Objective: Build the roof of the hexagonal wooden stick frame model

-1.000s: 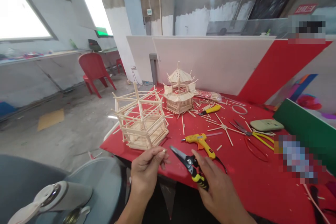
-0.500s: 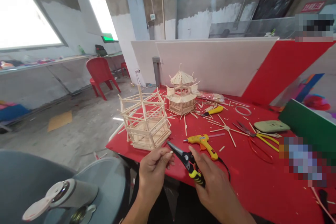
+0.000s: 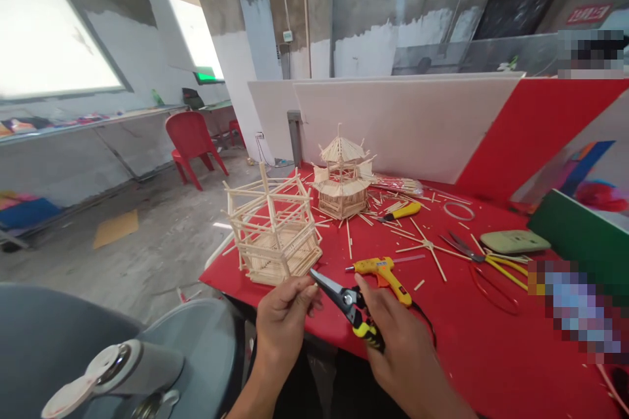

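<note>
My right hand (image 3: 400,334) is closed round the black and yellow-green handles of a pair of shears (image 3: 348,300). Their blades point up and left, with the tips beside my left fingertips. My left hand (image 3: 285,317) pinches a small pale piece, perhaps a stick end; most of it is hidden by the fingers. Just beyond that hand stands an open hexagonal frame of wooden sticks (image 3: 275,229) on the table's left corner. Farther back is a two-roofed stick pavilion (image 3: 343,177). A yellow glue gun (image 3: 381,273) lies right of the shears.
The red table (image 3: 466,340) also carries a yellow utility knife (image 3: 403,211), joined sticks (image 3: 429,245), scissors (image 3: 484,257), a tape ring (image 3: 458,211), a pale green case (image 3: 515,241) and a green board (image 3: 584,249). A flask (image 3: 152,366) lies on a grey stool (image 3: 206,334) at left.
The shears' tips have shifted slightly left, nearer the left fingertips. Both hands stay almost in place, while the whole view has moved a little.
</note>
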Action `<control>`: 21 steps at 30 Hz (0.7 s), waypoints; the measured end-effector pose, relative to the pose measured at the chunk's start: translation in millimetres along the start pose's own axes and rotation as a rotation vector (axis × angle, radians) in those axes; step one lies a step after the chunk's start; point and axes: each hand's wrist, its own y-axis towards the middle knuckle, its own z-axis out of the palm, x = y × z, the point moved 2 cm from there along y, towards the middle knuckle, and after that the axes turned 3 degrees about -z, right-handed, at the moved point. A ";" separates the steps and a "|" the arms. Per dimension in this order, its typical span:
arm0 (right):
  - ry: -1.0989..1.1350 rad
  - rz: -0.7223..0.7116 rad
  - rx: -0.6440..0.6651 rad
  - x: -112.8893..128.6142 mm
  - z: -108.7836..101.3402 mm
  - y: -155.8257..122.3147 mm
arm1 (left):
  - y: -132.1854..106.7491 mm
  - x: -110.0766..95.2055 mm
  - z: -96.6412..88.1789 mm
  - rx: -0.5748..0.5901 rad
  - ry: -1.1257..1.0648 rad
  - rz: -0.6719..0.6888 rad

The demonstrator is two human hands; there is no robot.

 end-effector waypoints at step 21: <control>1.551 0.877 -0.076 31.6 50.8 56.7 | 1.9 24.1 18.2 -0.008 -0.449 -0.219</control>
